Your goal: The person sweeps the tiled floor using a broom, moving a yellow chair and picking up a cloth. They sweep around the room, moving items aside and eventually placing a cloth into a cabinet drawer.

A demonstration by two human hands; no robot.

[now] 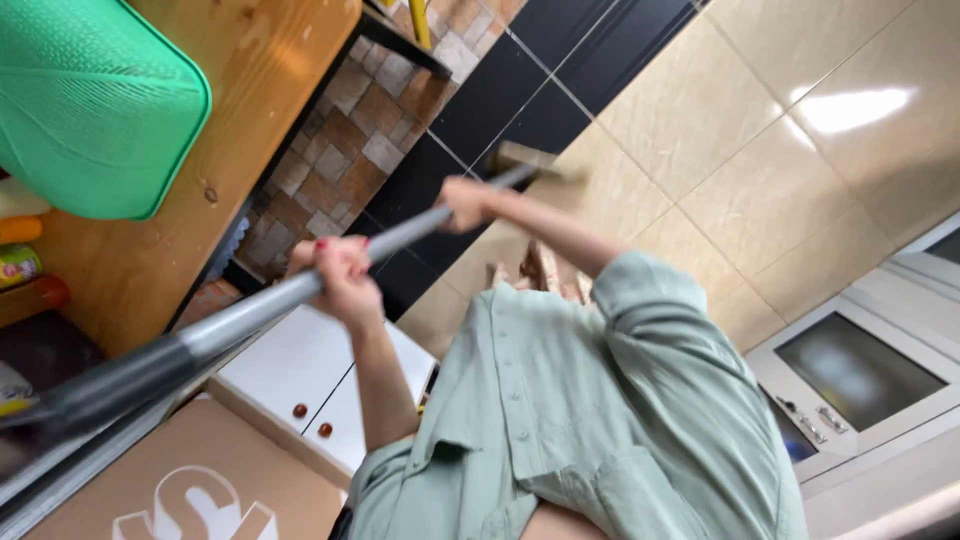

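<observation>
A long grey pole point(250, 315) runs from the lower left up to a pale broom or mop head point(528, 158) that rests on the beige tiled floor point(700, 130). My left hand point(342, 272) is shut around the middle of the pole. Further down the pole, close to the head, my right hand point(468, 203) grips it too. I wear a pale green buttoned shirt point(590, 420). My feet point(540, 270) show blurred beyond the shirt.
A green plastic basket point(90, 100) sits on a wooden surface point(250, 90) at the upper left. A white cabinet point(300, 370) with round brown knobs and a cardboard box point(170, 460) lie below. A built-in oven point(860, 370) stands at right.
</observation>
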